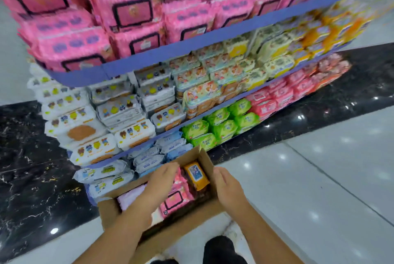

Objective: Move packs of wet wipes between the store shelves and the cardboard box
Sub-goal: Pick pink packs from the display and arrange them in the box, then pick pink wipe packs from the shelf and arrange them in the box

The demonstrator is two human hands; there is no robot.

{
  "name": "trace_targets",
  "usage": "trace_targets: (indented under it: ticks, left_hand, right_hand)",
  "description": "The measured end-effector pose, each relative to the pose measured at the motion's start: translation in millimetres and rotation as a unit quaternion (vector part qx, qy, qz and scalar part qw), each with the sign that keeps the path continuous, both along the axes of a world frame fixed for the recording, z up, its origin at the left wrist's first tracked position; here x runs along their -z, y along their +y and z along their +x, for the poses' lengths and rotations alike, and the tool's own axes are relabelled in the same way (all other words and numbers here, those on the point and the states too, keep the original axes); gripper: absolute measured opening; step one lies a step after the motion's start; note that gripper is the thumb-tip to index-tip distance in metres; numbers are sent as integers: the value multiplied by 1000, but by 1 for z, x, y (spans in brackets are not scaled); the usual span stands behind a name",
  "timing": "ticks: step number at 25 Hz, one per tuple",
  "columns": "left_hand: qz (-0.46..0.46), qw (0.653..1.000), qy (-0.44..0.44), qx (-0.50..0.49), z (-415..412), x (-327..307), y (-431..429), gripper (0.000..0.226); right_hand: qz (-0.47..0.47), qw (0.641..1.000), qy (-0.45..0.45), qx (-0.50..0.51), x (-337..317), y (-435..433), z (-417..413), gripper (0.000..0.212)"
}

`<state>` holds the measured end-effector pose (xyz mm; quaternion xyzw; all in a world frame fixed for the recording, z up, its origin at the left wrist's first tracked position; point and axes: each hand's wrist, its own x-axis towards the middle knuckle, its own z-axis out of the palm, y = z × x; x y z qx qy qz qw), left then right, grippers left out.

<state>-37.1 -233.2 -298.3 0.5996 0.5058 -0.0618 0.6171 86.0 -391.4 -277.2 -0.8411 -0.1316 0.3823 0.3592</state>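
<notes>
Two bare hands at open brown cardboard box point(183, 226) | left hand point(158, 184) fingers straight, over pink wet-wipe pack point(177, 198) inside box | right hand point(226, 189) at box's right wall, grip unclear

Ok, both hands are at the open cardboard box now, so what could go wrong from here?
1. The left hand reaches over the pink rectangular pack. Lifting that pack may topple the orange plastic pack leaning beside it.
2. The brown cardboard box sits close against the stacked pale blue packs, so a nudge from the right hand at its side could knock them.
</notes>
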Motion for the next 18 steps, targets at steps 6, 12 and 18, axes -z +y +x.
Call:
trace_targets:
  ticks: [6, 12, 18]
  left_hand:
    - [108, 984, -94, 108, 173, -143, -4, 48]
    - [204, 940, -241, 128, 353, -263, -39, 34]
    - [304, 883, -332, 130, 500, -380, -45, 32]
  right_hand:
    - [98, 991, -63, 72, -121, -41, 138, 43]
    - [190, 969, -134, 78, -226, -78, 309, 49]
    - [260, 940, -211, 62, -336, -97, 456, 30]
